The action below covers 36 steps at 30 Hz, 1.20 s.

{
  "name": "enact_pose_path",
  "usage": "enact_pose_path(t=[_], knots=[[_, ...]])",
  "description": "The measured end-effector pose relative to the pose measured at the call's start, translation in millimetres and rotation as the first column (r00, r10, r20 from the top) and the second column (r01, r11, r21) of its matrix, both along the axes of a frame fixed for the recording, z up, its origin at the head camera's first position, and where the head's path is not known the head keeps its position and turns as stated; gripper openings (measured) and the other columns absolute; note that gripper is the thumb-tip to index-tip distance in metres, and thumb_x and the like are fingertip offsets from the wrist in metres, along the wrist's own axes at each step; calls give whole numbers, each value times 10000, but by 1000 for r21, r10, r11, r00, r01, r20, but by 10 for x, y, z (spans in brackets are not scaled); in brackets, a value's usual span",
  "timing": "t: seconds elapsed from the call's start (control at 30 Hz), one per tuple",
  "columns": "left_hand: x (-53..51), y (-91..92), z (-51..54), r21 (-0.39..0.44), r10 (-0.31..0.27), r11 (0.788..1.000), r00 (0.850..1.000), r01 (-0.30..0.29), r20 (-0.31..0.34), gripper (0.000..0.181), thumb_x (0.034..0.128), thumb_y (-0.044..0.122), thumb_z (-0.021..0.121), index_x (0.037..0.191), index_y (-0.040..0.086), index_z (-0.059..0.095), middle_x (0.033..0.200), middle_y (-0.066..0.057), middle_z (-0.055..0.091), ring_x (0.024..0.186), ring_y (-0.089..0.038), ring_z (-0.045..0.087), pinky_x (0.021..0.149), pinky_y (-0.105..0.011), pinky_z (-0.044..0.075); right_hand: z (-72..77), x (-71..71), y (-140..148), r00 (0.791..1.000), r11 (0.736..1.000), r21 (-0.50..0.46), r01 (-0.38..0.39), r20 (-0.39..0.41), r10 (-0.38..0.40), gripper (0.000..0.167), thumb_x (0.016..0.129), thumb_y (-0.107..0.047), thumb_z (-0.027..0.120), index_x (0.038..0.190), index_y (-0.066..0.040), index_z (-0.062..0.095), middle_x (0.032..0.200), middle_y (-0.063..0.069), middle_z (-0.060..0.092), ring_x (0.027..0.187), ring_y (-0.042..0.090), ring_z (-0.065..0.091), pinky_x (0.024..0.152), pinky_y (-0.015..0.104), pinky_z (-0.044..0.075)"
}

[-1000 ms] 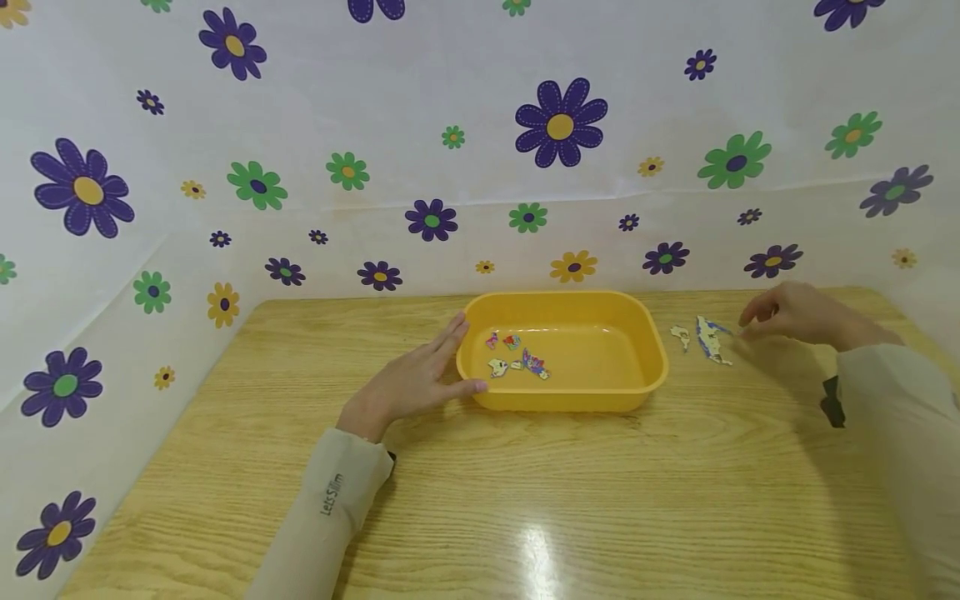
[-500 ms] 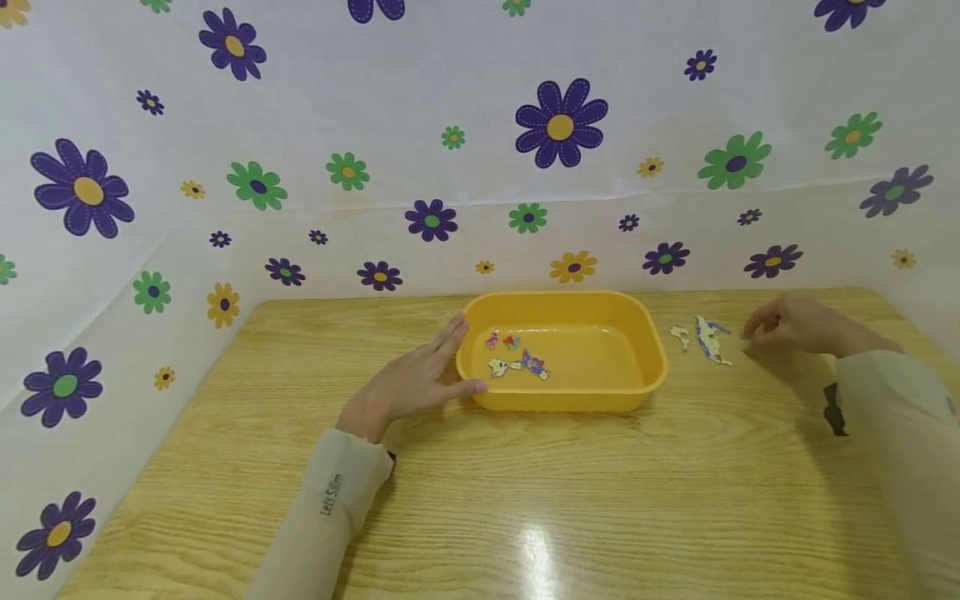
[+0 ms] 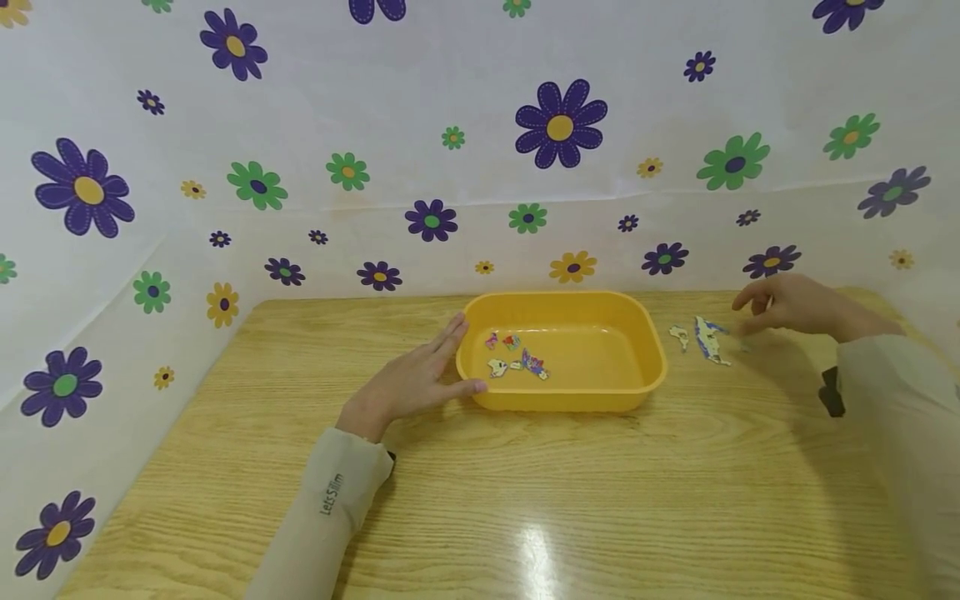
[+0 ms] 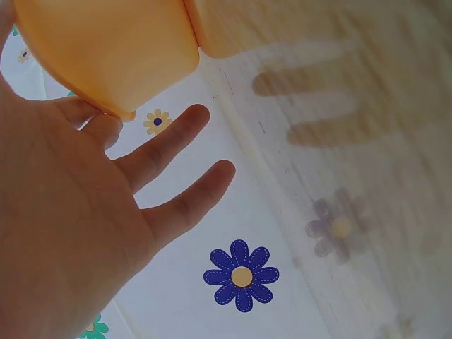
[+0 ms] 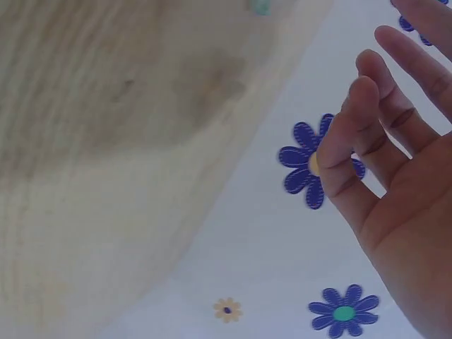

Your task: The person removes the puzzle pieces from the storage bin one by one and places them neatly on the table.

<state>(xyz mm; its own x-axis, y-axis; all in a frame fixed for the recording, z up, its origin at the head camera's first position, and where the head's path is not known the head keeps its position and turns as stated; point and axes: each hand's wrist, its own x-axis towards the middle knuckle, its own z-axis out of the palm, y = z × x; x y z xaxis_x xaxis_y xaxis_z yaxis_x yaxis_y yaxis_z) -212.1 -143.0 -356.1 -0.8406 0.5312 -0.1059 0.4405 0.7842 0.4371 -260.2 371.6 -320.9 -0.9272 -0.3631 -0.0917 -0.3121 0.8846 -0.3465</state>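
Note:
A yellow plastic basin stands on the table, with several small cut-out pieces in pink, blue and cream inside. My left hand grips its near left corner, thumb over the front rim; in the left wrist view, bent fingers meet the basin rim while two others stretch out apart from it. Right of the basin lie a small cream piece and a longer cream-and-blue piece. My right hand hovers just beyond these, fingers loosely bent, thumb and index close together. No held thing shows between them.
The wood-grain table ends at the back against a flower-printed white sheet, which also covers the left and right sides. Light glares off the table's front. In the right wrist view, a blurred greenish spot shows at the top edge.
My right hand dips toward the table beside the long piece, then rises and shifts slightly back and left. The left hand, the basin and the pieces keep their places.

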Motion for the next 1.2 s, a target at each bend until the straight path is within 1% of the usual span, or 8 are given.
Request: enact_pose_path(t=[0.13, 0.23, 0.33, 0.47, 0.6, 0.67, 0.87, 1.2], knots=[[-3, 1, -5, -3, -4, 1000, 1000, 4, -4, 1021, 940, 740, 466, 1641, 137, 33, 1693, 9, -59, 1526, -296, 163, 1201, -503, 232, 58, -16, -72, 1000, 1000, -9, -1, 21, 1, 428, 864, -142, 773, 1187, 109, 647, 863, 63, 617, 718, 221, 587, 642, 378, 501], [-2, 2, -5, -3, -7, 1000, 1000, 7, -4, 1021, 942, 737, 469, 1641, 134, 32, 1694, 4, -58, 1525, -300, 165, 1201, -503, 234, 97, -46, -124, 1000, 1000, -8, -20, 15, 20, 458, 862, -160, 776, 1218, 93, 640, 877, 63, 636, 720, 223, 607, 644, 379, 508], [-3, 3, -6, -5, -7, 1000, 1000, 7, -5, 1020, 943, 733, 473, 1641, 131, 35, 1697, -6, -51, 1525, -303, 165, 1200, -503, 234, 132, -73, -181, 999, 999, -16, -32, 22, 33, 478, 871, -167, 778, 1248, 84, 626, 910, 97, 657, 734, 231, 617, 642, 385, 536], [-6, 5, -9, -4, -5, 1000, 1000, 5, -7, 1013, 947, 725, 476, 1641, 134, 33, 1698, -6, -47, 1526, -298, 165, 1202, -498, 233, 195, -81, -283, 997, 998, -52, -34, 68, 38, 515, 890, -157, 776, 1305, 82, 585, 932, 118, 647, 689, 225, 582, 613, 378, 572], [1, 2, -6, -1, -6, 1000, 1000, 6, -10, 1006, 952, 715, 480, 1641, 134, 33, 1699, -7, -47, 1525, -296, 171, 1201, -496, 239, 255, -79, -385, 994, 996, -79, -36, 101, 44, 544, 897, -143, 777, 1341, 79, 554, 916, 92, 611, 634, 206, 513, 577, 343, 558], [6, 2, -4, 2, -7, 1000, 1000, 7, -12, 1007, 952, 716, 480, 1641, 133, 35, 1699, -7, -45, 1524, -296, 174, 1199, -498, 244, 277, -77, -428, 993, 996, -83, -33, 107, 42, 551, 897, -140, 778, 1350, 73, 547, 919, 86, 596, 634, 207, 504, 567, 339, 550], [7, 1, -2, 5, -8, 1000, 1000, 8, -20, 1008, 948, 725, 475, 1642, 135, 42, 1701, -4, -34, 1522, -297, 181, 1195, -504, 253, 345, -77, -544, 995, 996, -82, -45, 86, 52, 575, 883, -146, 800, 1359, 57, 550, 909, 67, 586, 632, 215, 522, 552, 336, 566], [6, -5, -6, 5, 0, 1000, 1000, 0, -16, 1012, 943, 737, 467, 1643, 141, 43, 1700, 9, -40, 1523, -294, 180, 1195, -504, 252, 452, -95, -817, 994, 991, -97, -90, 56, 95, 554, 875, -169, 814, 1345, 23, 593, 925, 59, 599, 656, 223, 576, 560, 335, 582]])
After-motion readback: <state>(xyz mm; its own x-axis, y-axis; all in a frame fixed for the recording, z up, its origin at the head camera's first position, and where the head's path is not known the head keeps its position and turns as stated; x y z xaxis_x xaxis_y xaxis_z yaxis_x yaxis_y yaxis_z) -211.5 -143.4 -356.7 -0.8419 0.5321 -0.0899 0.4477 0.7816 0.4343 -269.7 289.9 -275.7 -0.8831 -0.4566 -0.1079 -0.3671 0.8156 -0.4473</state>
